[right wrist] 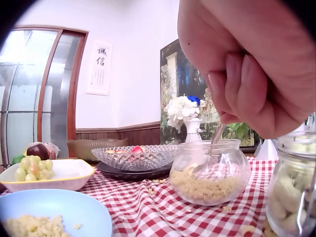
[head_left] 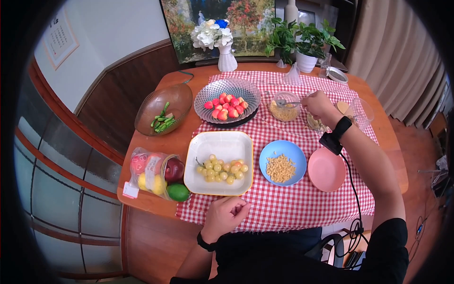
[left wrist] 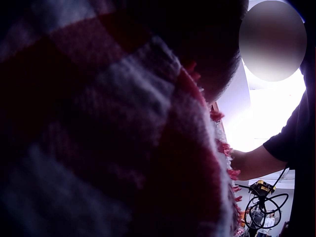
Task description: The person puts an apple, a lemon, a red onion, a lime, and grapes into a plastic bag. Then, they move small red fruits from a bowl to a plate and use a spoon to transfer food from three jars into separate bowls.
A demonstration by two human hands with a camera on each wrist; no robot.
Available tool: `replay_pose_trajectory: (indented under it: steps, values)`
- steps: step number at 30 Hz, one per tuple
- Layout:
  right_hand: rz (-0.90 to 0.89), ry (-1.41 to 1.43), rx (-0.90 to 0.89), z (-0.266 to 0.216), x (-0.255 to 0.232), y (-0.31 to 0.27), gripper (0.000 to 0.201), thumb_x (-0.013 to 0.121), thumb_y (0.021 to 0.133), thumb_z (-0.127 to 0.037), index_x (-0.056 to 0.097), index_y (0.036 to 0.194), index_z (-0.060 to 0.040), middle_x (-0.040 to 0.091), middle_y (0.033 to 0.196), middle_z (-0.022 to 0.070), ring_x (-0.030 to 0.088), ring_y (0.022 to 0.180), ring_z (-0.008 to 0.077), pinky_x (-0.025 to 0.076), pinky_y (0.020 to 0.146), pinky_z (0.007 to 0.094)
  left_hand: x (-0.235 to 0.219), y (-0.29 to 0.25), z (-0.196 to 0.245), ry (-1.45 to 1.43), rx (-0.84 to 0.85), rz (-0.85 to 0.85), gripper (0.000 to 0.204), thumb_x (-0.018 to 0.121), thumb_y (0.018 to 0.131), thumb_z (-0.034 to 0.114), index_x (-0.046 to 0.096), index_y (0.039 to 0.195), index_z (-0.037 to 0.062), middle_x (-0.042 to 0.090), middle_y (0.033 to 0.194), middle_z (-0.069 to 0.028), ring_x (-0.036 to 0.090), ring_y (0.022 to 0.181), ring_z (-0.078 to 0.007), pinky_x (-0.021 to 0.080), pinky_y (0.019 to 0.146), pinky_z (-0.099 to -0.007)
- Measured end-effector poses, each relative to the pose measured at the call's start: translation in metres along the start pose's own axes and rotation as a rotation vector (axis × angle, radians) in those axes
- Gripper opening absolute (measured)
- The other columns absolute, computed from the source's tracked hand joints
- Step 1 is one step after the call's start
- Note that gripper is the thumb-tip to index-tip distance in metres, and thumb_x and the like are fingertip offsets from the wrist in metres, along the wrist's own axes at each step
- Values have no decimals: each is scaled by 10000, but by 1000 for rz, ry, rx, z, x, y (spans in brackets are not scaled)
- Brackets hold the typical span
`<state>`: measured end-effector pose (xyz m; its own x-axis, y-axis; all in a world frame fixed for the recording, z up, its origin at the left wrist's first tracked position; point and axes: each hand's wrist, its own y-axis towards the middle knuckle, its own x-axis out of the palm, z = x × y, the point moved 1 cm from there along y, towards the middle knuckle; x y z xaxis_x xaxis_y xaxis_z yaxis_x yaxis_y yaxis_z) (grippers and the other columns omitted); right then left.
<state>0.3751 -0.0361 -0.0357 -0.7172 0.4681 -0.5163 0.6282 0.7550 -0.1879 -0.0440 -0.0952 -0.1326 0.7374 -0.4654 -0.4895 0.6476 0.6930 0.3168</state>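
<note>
Head view: our right hand [head_left: 322, 106], nearer the glass jar [head_left: 273, 108], pinches a spoon [head_left: 293, 102] running left into it; our left hand [head_left: 226, 216], loosely curled, empty, lies well apart. Left wrist: mostly cloth [left wrist: 133, 123]; we can't make out fingers. Right wrist: the spoon slants down inside the jar.

The short sleeves [head_left: 390, 244] are black, like both wristbands [head_left: 341, 128] and the cable [head_left: 358, 229].

the cloth [head_left: 283, 206] is checked red and white, the tabletop [head_left: 175, 142] orange-brown; the pasta [head_left: 281, 169] is pale yellow, the spoon [head_left: 293, 102] silvery, the jar [right wrist: 234, 173] clear. one light blue bowl [head_left: 268, 151], one pink bowl [head_left: 327, 170], a white dish [head_left: 217, 142] with a yellow rim, yellow-green grapes [head_left: 221, 170].
</note>
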Motion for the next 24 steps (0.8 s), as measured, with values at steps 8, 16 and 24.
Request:
replay_pose_trajectory:
  steps: [8, 16, 24]
  values:
    - [-47, 340, 64, 15, 0, -19, 168, 634, 968, -96, 621, 827, -7, 518, 695, 9, 398, 498, 90, 252, 425, 286, 0, 1, 1, 41, -2, -5, 157, 811, 875, 87, 681, 809, 29, 596, 612, -25, 522, 489, -75, 388, 470, -252]
    - [-110, 439, 92, 26, -7, -23, 192, 629, 970, -89, 595, 789, -31, 458, 636, -13, 361, 472, 72, 220, 423, 277, 2, 0, -2, 33, -2, 2, 157, 812, 875, 91, 684, 806, 30, 596, 608, -22, 519, 482, -73, 387, 468, -249]
    - [-30, 394, 56, 24, -12, -35, 130, 614, 974, -83, 617, 856, -27, 430, 624, -38, 342, 469, 66, 222, 419, 274, 3, 0, 0, 34, 11, 7, 159, 813, 874, 92, 684, 804, 30, 587, 601, -22, 512, 475, -77, 377, 462, -254]
